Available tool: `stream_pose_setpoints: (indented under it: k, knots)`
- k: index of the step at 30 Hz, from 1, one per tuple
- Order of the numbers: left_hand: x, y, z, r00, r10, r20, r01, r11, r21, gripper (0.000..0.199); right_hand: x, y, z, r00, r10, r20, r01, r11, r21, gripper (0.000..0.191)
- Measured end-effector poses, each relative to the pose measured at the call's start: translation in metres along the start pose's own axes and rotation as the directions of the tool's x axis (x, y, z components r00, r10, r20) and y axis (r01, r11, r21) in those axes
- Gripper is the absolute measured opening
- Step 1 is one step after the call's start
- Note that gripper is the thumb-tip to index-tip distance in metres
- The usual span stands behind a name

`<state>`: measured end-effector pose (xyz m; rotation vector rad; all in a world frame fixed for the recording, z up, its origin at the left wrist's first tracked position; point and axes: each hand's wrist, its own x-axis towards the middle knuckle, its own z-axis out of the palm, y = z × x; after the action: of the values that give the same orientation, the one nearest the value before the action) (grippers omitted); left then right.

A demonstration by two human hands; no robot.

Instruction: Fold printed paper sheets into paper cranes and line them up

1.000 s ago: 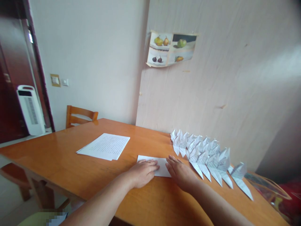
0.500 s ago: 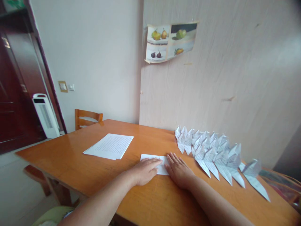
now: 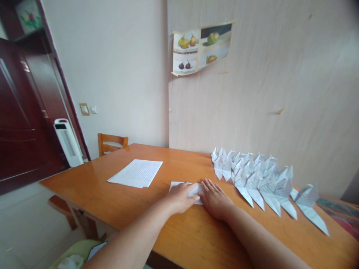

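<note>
A folded sheet of white paper (image 3: 175,184) lies flat on the wooden table under both of my hands. My left hand (image 3: 183,197) rests over its left and middle part with the fingers stretched out to the right. Across the right end of the paper lies my right hand (image 3: 214,198), palm down, fingers extended forward. The thumb of my left hand comes close to the right hand. Much of the paper is covered by the hands. Neither hand grips anything.
To the left is a stack of written sheets (image 3: 136,173). Several folded paper figures (image 3: 252,175) stand in rows at the right, one paper figure (image 3: 310,203) apart from them. The orange-brown table (image 3: 117,205) has a wooden chair (image 3: 112,142) behind it. A light wall closes the back.
My left hand has slid right along the paper, nearer to my right hand. The right hand stays on the paper's right end. The camera view has shifted slightly to the left.
</note>
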<state>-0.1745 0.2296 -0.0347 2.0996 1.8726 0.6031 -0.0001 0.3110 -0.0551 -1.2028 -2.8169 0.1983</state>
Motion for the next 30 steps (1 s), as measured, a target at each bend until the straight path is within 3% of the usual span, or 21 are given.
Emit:
stream_pose_setpoints:
  k: [6,16,22,30]
  knots:
    - [-0.004,0.004,0.01,0.993,-0.035,-0.109,0.038,0.999,0.026,0.061,0.0,0.0,0.0,1.0,-0.006,-0.012,0.006,1.0,-0.002,0.071]
    - [-0.017,0.009,-0.009,0.993,-0.114,-0.029,0.114,0.993,-0.021,0.063,-0.001,0.001,0.002,0.999,-0.011,-0.033,0.011,1.0,-0.002,0.07]
    - [-0.026,-0.006,-0.021,0.986,-0.161,0.029,0.162,0.986,-0.035,0.062,0.0,0.003,0.004,0.999,0.0,-0.038,0.0,1.0,-0.006,0.07]
    - [-0.034,-0.034,-0.02,0.993,-0.104,0.053,0.108,0.99,-0.089,0.061,0.001,0.005,0.008,0.998,-0.018,-0.054,0.016,0.999,-0.037,0.071]
